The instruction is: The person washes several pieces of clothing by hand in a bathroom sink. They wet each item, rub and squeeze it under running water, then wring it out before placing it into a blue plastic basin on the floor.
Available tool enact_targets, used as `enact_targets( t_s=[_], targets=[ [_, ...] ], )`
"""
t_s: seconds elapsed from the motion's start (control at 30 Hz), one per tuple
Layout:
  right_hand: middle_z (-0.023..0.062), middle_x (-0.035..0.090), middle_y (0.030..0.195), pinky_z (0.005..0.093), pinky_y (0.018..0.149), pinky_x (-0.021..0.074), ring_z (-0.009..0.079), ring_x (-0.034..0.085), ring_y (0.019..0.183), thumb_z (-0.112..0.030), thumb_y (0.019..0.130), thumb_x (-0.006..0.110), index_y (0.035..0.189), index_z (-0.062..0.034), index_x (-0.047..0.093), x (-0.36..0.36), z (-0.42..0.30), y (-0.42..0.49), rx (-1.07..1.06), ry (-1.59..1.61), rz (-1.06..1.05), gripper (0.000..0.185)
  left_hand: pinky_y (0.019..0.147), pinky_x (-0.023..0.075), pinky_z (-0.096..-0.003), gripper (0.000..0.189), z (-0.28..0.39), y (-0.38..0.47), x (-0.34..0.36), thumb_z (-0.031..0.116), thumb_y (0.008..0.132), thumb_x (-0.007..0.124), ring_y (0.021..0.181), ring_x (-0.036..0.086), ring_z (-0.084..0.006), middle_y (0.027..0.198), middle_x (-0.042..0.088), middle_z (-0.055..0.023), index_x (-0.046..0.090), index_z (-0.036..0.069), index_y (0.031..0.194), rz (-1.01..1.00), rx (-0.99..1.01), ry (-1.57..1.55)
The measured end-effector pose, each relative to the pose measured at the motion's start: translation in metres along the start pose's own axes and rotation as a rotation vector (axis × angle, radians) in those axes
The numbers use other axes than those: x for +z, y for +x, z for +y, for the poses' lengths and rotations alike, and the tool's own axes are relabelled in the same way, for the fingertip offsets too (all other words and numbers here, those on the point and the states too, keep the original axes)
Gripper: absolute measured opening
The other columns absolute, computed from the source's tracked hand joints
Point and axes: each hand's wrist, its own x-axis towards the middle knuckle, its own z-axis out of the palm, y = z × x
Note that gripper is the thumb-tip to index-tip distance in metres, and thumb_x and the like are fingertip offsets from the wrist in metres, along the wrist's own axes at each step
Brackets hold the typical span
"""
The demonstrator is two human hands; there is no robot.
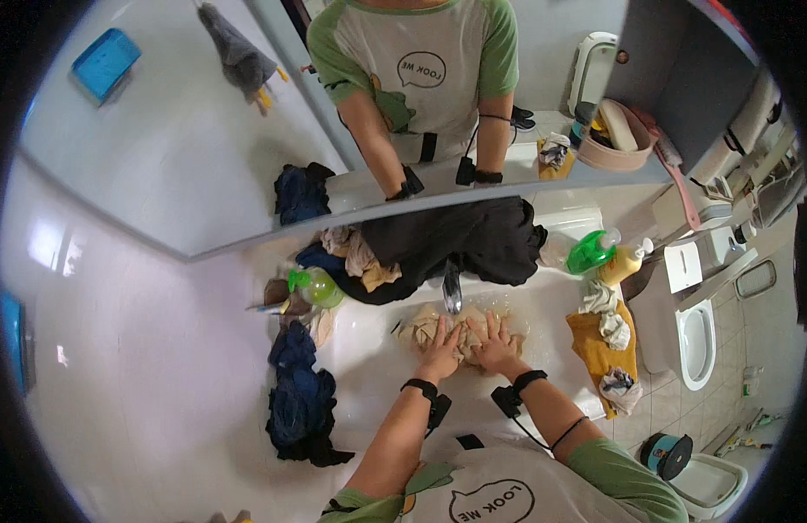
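Observation:
Both my hands lie on a wet beige cloth point(470, 335) in the white sink basin point(371, 379). My left hand point(441, 353), fingers spread, presses the cloth's left part. Beside it my right hand point(497, 348) presses the right part, its fingers spread too. Neither hand clearly grips the cloth; the palms' undersides are hidden. Just beyond the fingertips is the metal faucet point(452, 291), partly covered by a black garment point(462, 235) draped along the back of the sink. Suds show around the cloth.
Dark blue clothing point(299, 392) lies on the left rim, near a green pump bottle point(322, 289). At right are a green bottle point(588, 253), a yellow pump bottle point(622, 263) and a mustard cloth point(606, 350) with small pale cloths. A mirror point(246, 163) rises behind; a toilet point(696, 346) stands at right.

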Motion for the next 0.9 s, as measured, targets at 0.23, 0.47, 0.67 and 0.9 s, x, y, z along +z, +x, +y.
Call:
enact_targets(
  t_s=[0.23,0.47,0.67,0.9],
  targets=[
    [0.0207,0.040,0.141,0.0497,0.103,0.0337,0.0385,0.043,0.126,-0.043,0.094,0.041,0.149,-0.0286,0.017,0.009,0.006,0.040,0.056,0.091,-0.294,0.062,0.107,0.0293,-0.0499,0.050,-0.008,0.044,0.004,0.020,0.082,0.054,0.127,0.040,-0.0342,0.136,0.044,-0.0134,0.049,0.018,0.132,-0.024,0.000,0.145],
    [0.0185,0.051,0.130,0.0482,0.097,0.0403,0.0336,0.053,0.115,-0.041,0.092,0.045,0.136,-0.0125,0.044,0.031,0.014,0.063,-0.282,-0.259,-0.254,0.053,0.097,0.0403,-0.0472,0.039,-0.018,0.060,0.006,0.023,0.083,0.055,0.115,0.049,-0.0372,0.122,0.055,-0.0150,0.056,0.012,0.121,-0.039,0.003,0.152],
    [0.0185,0.059,0.120,0.0433,0.093,0.0440,0.0397,0.057,0.104,-0.041,0.092,0.046,0.123,-0.0091,0.056,-0.009,0.006,0.027,-0.188,0.254,0.175,0.046,0.106,0.0306,-0.0418,0.034,-0.006,0.026,0.002,0.019,0.093,0.039,0.129,0.038,-0.0327,0.140,0.043,-0.0135,0.054,0.007,0.120,0.118,0.055,-0.417],
    [0.0225,0.055,0.124,0.0390,0.094,0.0418,0.0376,0.054,0.111,-0.029,0.095,0.049,0.137,0.0017,0.037,-0.060,-0.044,-0.047,-0.601,0.657,0.581,0.053,0.087,0.0460,-0.0425,0.033,0.046,-0.068,-0.070,0.013,0.086,0.043,0.104,0.057,-0.0358,0.111,0.062,-0.0171,0.057,0.005,0.115,0.536,0.270,-0.390]
  ],
)
